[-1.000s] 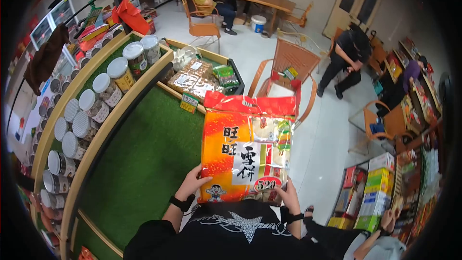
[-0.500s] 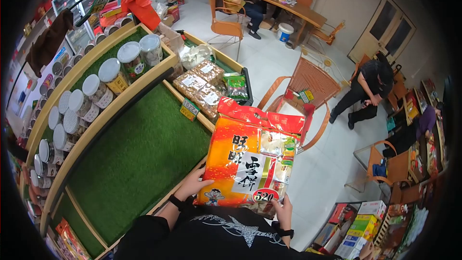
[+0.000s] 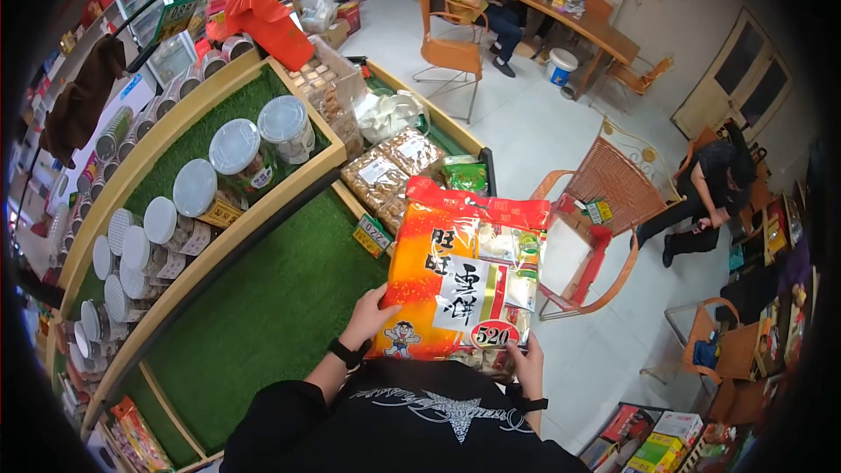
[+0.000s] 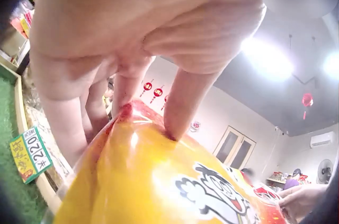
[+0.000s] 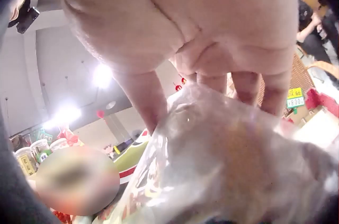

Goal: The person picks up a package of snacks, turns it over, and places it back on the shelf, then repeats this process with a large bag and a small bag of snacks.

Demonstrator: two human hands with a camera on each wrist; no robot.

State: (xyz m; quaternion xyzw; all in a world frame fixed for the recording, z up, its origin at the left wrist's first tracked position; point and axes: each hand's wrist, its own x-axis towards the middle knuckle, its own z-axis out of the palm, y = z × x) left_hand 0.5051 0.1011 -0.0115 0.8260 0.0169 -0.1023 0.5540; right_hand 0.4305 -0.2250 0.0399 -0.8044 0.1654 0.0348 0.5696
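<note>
Left grip: the left hand point(image 3: 366, 317) holds the bag point(image 3: 460, 271) at its 7 o'clock corner. In the left wrist view the fingers point(image 4: 183, 97) press on the orange film and close round the edge.

Right grip: the right hand point(image 3: 528, 357) holds the same bag at its 5 o'clock corner. In the right wrist view the thumb and fingers pinch the clear film between them.

Bag position: both hands hold the bag up flat, just in front of the person's chest, with the printed face to the head camera. The red band is at 12 o'clock. The "520" label point(image 3: 495, 334) is near the lower edge, just above the right hand. The bag touches no surface.

Surroundings, taken from the bag:
- 9 o'clock: a shelf point(image 3: 263, 307) lined with green turf, near the left hand.
- 10 o'clock: a yellow tag point(image 3: 373, 236) on the shelf rim, just beside the bag.
- 10 o'clock, further out: white-lidded jars point(image 3: 235, 151) on the upper tier.
- 11 o'clock: clear packets point(image 3: 385, 173) in a bin.
- 2 o'clock: a wicker chair point(image 3: 613, 188) on the floor.
- 2 o'clock, beyond it: a person point(image 3: 714, 188) bent over, well apart.
</note>
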